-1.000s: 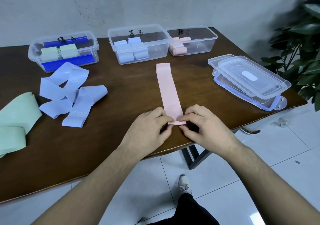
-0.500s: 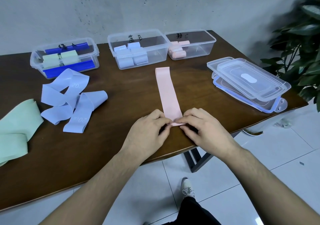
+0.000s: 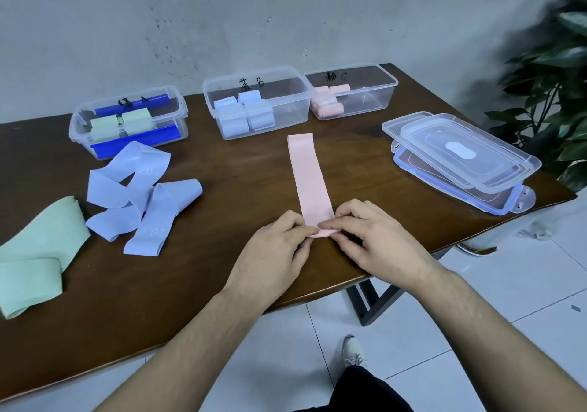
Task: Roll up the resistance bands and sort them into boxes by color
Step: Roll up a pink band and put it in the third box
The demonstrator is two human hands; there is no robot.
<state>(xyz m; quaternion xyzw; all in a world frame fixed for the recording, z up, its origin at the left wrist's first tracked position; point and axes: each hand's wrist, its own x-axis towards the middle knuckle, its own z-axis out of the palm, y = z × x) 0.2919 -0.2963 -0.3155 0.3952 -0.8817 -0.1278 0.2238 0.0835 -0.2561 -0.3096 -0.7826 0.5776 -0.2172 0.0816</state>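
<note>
A pink resistance band [image 3: 307, 176] lies flat on the brown table [image 3: 222, 170], running from its near edge toward the boxes. Its near end is curled into a small roll. My left hand [image 3: 279, 246] and my right hand [image 3: 368, 237] pinch that roll from either side. Three clear boxes stand along the back: the left box [image 3: 79, 125] holds green rolls, the middle box [image 3: 286, 106] holds pale blue rolls, the right box [image 3: 378, 94] holds pink rolls. Loose pale blue bands [image 3: 139, 195] and green bands [image 3: 38, 253] lie at the left.
Stacked clear lids [image 3: 460, 157] sit at the table's right end. A potted plant [image 3: 552, 71] stands past that end. The table's near edge runs just below my hands, with white floor tiles and my shoe [image 3: 351, 349] beneath.
The camera has tipped down slightly, so the table sits lower in view. My fingers have turned the pink band's near end a little further; the roll stays small.
</note>
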